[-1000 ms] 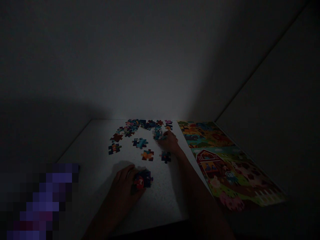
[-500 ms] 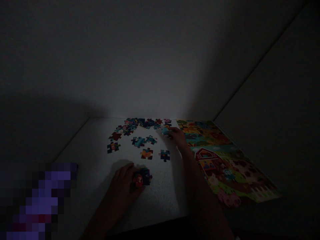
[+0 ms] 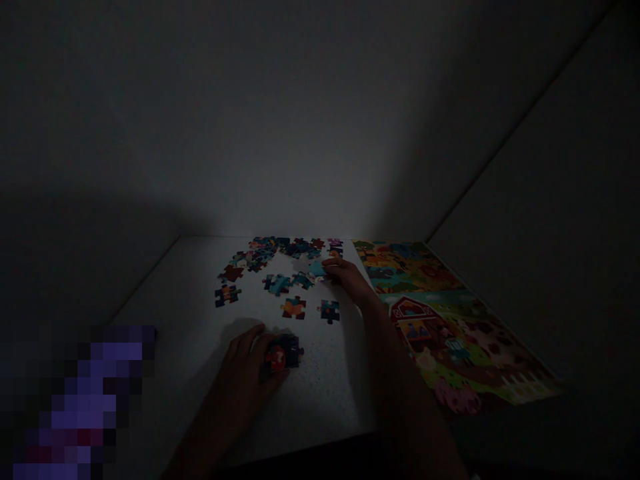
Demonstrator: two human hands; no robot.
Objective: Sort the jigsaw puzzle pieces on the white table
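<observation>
My left hand (image 3: 245,363) rests on the white table (image 3: 320,400), its fingers gripping a small joined cluster of dark jigsaw pieces (image 3: 283,353) with a red patch. My right hand (image 3: 347,279) is farther up the table, its fingertips pinching a light-blue jigsaw piece (image 3: 317,269). Small assembled groups lie between my hands, among them a teal group (image 3: 277,283), an orange one (image 3: 293,307) and a dark blue one (image 3: 329,311). A loose heap of mixed pieces (image 3: 285,248) lies along the far edge.
A farm picture sheet with a red barn (image 3: 450,327) lies flat to the right of the table, beside my right forearm. Walls rise close behind and to the right. A pixelated purple patch (image 3: 85,407) covers the lower left. The room is dim.
My right hand has moved left and slightly toward me with the light-blue piece. My left hand and its cluster have barely moved.
</observation>
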